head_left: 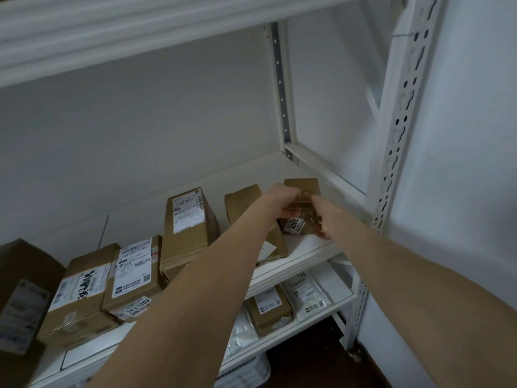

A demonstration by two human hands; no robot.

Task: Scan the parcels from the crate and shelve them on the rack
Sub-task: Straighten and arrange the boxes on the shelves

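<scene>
A small brown cardboard parcel (303, 189) with a white sticker reading 3005 stands at the right end of the white rack shelf (310, 247). My left hand (285, 201) grips its left side. My right hand (321, 217) holds its right side, fingers curled round the front corner. Both arms reach in from the lower part of the view. Another brown parcel (243, 203) stands just to its left, partly hidden by my left forearm.
More labelled brown parcels (187, 222) (134, 278) (81, 292) line the same shelf to the left. The shelf below holds a brown box (270, 309) and white mail bags (306, 292). The rack's perforated upright (397, 141) and a white wall stand at the right.
</scene>
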